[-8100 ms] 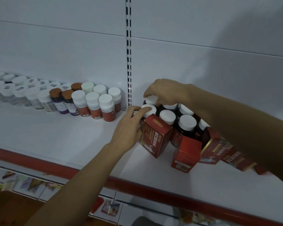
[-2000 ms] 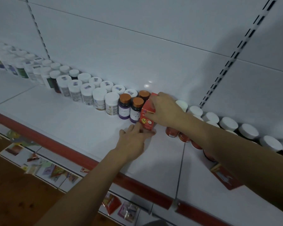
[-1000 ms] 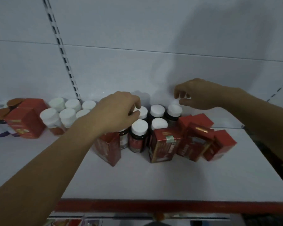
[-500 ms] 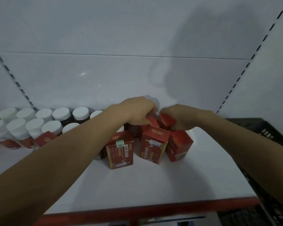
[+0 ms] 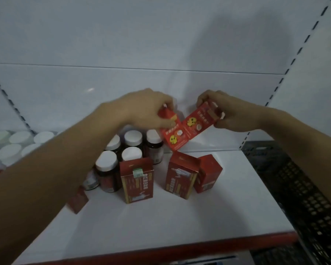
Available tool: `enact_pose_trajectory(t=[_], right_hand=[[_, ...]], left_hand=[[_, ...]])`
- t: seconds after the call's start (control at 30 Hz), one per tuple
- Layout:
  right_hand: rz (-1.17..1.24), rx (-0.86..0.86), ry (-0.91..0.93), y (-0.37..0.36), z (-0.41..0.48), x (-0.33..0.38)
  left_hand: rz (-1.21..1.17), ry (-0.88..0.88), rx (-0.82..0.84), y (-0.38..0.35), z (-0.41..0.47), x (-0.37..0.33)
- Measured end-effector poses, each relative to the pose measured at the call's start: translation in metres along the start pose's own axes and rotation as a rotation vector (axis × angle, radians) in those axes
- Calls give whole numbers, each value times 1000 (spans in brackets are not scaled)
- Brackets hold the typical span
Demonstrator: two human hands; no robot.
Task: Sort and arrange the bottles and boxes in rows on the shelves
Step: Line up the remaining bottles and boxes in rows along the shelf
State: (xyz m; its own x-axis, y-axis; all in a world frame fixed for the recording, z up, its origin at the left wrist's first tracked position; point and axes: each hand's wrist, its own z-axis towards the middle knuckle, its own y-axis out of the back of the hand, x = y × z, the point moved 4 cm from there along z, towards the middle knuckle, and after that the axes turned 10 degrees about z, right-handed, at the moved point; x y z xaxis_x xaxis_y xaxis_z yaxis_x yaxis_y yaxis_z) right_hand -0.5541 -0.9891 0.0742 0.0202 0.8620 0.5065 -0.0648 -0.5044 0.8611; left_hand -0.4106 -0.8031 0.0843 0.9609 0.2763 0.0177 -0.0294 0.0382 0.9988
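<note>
A white shelf (image 5: pixel 180 217) with a red front edge (image 5: pixel 199 247) runs below a white back panel (image 5: pixel 122 44), which has a slotted upright (image 5: pixel 294 60) on the right.

Both hands are raised above the shelf, close to the back panel, and each holds a carton. The left hand (image 5: pixel 141 109) grips a bright red box (image 5: pixel 173 136) at its top end. Its fingers are curled over the far side and its thumb is on the near face. The box hangs tilted below those fingers, and its printed front shows yellow cartoon figures.

The right hand (image 5: pixel 235 115) pinches a second bright red box (image 5: pixel 196 123) by its upper end. That box slants down from the fingertips toward the left hand. The two boxes meet edge to edge between the hands, though it is unclear whether they actually touch.

Directly beneath the left fingers stands a cluster of dark bottles (image 5: pixel 133 139) with white caps. Nearer the person, below both sets of fingers, three dark red cartons (image 5: pixel 181 175) stand upright on the shelf. One is just in front of the bottles, and the other two are side by side under the gap between the hands.

A smaller red carton (image 5: pixel 77 200) shows under the left forearm. Blurred white-capped bottles (image 5: pixel 10 148) line the shelf well left of the left hand. A black mesh crate (image 5: pixel 294 178) sits beyond the shelf's right end, under the right forearm.
</note>
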Motion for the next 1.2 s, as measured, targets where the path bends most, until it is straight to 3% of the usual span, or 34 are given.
enact_pose_trajectory(t=[0.17, 0.4, 0.73, 0.97, 1.1, 1.2], right_hand=[[329, 16, 30, 12, 31, 50], [723, 72, 112, -49, 117, 150], [672, -20, 258, -177, 255, 299], [381, -267, 361, -246, 297, 347], [290, -212, 396, -274, 311, 354], [61, -159, 438, -288, 317, 353]], left_hand=[[-29, 176, -163, 56, -70, 54], [-112, 459, -201, 82, -200, 152], [-145, 750, -303, 47, -384, 271], [-241, 694, -346, 0, -425, 320], [-325, 625, -342, -17, -423, 337], [-361, 570, -317, -23, -418, 342]])
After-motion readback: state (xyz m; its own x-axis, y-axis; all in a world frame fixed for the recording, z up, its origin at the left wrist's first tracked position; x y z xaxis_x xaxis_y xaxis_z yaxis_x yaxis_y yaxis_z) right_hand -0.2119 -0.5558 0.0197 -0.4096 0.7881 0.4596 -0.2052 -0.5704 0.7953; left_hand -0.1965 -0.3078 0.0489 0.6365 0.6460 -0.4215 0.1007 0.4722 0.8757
